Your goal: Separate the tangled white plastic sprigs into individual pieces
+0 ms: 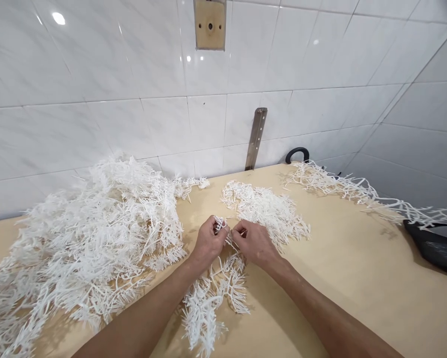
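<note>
My left hand and my right hand meet at the middle of a tan table. Both are closed in a pinch on the top end of a white plastic branched strip, which trails from my fingers down toward me. A big heap of the same white branched strips lies to the left. A smaller, finer white pile sits just behind my right hand.
A row of longer white strips lies along the back right edge. A dark basket sits at the right edge and a black handle shows behind the table. White tiled walls close in the back and right, with a metal bracket.
</note>
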Action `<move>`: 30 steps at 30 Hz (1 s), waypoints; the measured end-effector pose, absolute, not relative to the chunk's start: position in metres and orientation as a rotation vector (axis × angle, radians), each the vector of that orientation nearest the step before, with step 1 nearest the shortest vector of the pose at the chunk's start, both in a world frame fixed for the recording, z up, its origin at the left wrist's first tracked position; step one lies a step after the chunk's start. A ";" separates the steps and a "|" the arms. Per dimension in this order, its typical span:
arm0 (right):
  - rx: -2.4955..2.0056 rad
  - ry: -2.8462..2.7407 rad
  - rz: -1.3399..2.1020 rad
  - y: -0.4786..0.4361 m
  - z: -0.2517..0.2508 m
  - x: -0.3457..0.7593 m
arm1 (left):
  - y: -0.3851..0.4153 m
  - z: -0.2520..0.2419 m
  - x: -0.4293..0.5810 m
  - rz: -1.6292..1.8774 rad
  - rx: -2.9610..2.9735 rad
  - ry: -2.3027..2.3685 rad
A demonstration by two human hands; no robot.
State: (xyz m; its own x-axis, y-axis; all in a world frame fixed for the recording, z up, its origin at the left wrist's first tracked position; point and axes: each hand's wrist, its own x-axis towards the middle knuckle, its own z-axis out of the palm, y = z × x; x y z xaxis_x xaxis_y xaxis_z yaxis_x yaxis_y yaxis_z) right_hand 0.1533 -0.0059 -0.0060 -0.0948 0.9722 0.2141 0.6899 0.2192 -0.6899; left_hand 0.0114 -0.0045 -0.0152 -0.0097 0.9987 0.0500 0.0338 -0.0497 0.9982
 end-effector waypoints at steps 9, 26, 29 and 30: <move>-1.552 -1.671 0.360 0.009 0.001 0.179 | -0.007 0.000 0.008 1.164 0.954 1.099; -1.345 -1.832 0.645 0.000 0.011 0.174 | -0.008 -0.006 0.008 0.959 1.257 1.132; -1.365 -1.829 0.686 -0.002 0.011 0.170 | -0.007 -0.008 0.009 0.955 1.276 1.104; -1.372 -1.820 0.698 -0.002 0.011 0.170 | -0.006 -0.008 0.009 0.962 1.281 1.097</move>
